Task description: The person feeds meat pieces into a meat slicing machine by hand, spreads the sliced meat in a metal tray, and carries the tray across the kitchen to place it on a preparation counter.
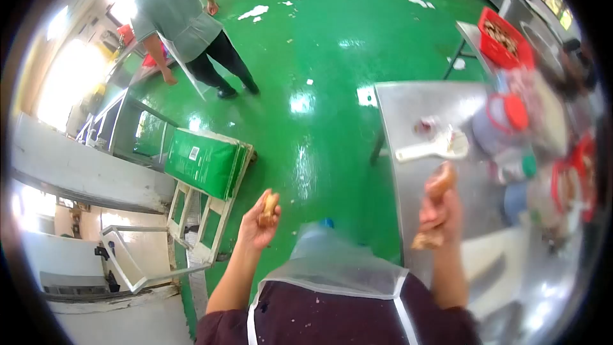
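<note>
My left hand (254, 231) is raised over the green floor, its fingers closed round a small yellow-brown piece (269, 207) that looks like food. Above the metal table's near edge, my right hand (449, 214) is closed and blurred. A rounded brown piece (440, 180) sticks out at its top, and a second brown piece (426, 241) shows below the fingers. The exact kind of these pieces cannot be made out. Just beyond that hand, a white scoop-like utensil (421, 151) lies on the metal table (408, 105).
On the table stand a red-lidded jar (491, 124), a green-lidded jar (516, 167) and a white board (491, 255). A red basket (520, 45) holds brown pieces. Left are a green sack (201, 160) on a pale pallet and a person (179, 19) walking. White scraps litter the floor.
</note>
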`<action>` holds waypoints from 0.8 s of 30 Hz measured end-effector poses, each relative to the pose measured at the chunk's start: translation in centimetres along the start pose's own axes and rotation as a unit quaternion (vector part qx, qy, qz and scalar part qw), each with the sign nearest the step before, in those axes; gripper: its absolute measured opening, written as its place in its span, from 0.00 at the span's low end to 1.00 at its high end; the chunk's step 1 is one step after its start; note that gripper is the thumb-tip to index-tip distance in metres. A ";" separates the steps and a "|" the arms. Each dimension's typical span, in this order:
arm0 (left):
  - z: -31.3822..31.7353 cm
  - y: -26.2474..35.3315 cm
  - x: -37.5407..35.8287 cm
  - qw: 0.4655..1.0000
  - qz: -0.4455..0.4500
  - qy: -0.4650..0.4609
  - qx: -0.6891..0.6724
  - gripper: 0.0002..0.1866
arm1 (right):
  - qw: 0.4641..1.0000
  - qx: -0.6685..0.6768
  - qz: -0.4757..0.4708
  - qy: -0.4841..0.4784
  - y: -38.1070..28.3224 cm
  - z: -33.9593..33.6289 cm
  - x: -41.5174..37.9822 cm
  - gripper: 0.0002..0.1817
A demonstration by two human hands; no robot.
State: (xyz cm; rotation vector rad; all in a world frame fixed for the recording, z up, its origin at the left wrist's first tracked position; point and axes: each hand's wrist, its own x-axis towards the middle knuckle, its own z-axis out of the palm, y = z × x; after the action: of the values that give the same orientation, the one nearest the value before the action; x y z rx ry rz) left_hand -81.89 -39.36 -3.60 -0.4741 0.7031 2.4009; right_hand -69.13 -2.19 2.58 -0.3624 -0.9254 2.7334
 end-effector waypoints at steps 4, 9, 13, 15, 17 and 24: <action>-3.6 5.5 6.5 0.996 0.019 0.083 -0.040 0.18 | 0.998 0.031 0.055 -0.023 2.8 3.7 12.6 0.28; -1.8 13.0 19.7 0.997 -0.004 0.055 -0.045 0.16 | 0.994 0.076 0.079 -0.025 2.0 2.8 26.0 0.19; 5.5 18.6 30.7 0.999 -0.029 -0.022 -0.012 0.17 | 0.993 0.074 -0.067 0.063 0.1 9.5 33.8 0.19; 8.7 20.4 36.5 0.998 -0.032 -0.062 0.004 0.19 | 0.986 0.077 -0.105 0.108 -0.4 10.7 37.6 0.19; 11.2 22.5 42.3 0.994 -0.040 -0.096 0.025 0.21 | 0.979 0.055 -0.141 0.134 -0.7 10.9 41.8 0.18; 16.8 29.9 59.0 1.000 -0.010 -0.006 0.027 0.26 | 0.962 0.017 -0.112 0.247 -3.6 5.5 64.6 0.16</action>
State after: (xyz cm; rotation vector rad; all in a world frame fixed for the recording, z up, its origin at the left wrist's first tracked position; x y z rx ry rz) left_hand -148.43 -24.57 -7.17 -0.4437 0.7519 2.3573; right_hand -131.20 16.59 -1.21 -0.8305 -0.7278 2.2864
